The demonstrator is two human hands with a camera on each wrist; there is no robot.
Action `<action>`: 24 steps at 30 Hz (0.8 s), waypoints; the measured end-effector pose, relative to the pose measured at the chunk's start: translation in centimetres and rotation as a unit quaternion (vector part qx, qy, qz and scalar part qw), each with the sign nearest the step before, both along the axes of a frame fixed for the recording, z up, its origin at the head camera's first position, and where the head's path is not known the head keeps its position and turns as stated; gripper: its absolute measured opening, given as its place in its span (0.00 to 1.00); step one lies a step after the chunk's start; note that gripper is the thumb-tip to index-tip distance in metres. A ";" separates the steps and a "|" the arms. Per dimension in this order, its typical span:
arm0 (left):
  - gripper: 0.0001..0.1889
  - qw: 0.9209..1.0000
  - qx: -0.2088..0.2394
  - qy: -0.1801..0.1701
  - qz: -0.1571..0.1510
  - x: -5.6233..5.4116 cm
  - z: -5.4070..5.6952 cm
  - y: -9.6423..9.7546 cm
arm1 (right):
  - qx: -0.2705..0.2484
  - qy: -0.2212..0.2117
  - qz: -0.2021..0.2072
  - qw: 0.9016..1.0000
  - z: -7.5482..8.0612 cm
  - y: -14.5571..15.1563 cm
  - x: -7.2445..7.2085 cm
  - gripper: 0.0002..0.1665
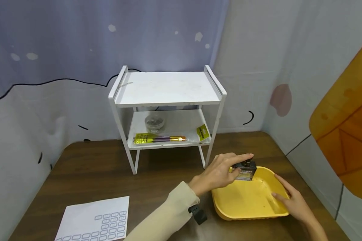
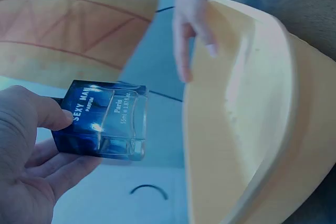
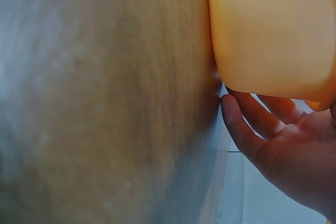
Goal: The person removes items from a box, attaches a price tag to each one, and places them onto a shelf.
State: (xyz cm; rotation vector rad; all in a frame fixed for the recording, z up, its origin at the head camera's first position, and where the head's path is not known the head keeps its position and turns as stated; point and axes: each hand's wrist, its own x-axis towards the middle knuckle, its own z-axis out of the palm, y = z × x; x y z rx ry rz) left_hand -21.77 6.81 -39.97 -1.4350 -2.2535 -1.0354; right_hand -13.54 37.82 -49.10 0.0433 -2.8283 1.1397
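Observation:
My left hand (image 1: 216, 172) pinches a perfume bottle (image 1: 248, 171) with a dark upper part and clear lower part. The bottle is above the far left side of a yellow plastic tray (image 1: 247, 204). In the left wrist view the bottle (image 2: 105, 119) lies sideways between thumb and fingers, lettered "SEXY MAN", apart from the tray wall (image 2: 294, 87). My right hand (image 1: 295, 203) holds the tray's right side, thumb over the rim and fingers along the outside. In the right wrist view its fingers (image 3: 252, 121) curl against the tray's outer wall.
Behind on the brown table (image 1: 87, 170) stands a white two-tier shelf (image 1: 169, 88). Its lower tier bears a round clear tub (image 1: 154, 123) and a packet of brushes (image 1: 161, 138). A printed white sheet (image 1: 92, 217) lies at the front left. Curtains (image 1: 253, 60) surround the table.

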 end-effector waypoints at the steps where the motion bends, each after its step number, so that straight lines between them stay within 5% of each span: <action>1: 0.31 1.000 0.007 0.000 0.001 0.2 0.2 -0.6 | -0.001 0.000 0.001 1.000 0.0 0.0 0.0 0.42; 11: 0.32 0.997 0.069 -0.012 0.041 2.0 -0.9 -7.7 | 0.007 -0.002 -0.001 1.000 0.2 -0.2 0.1 0.42; 24: 0.35 0.989 0.088 -0.012 0.115 3.2 -5.2 -15.9 | 0.026 -0.038 -0.010 0.999 0.3 -0.2 -0.1 0.44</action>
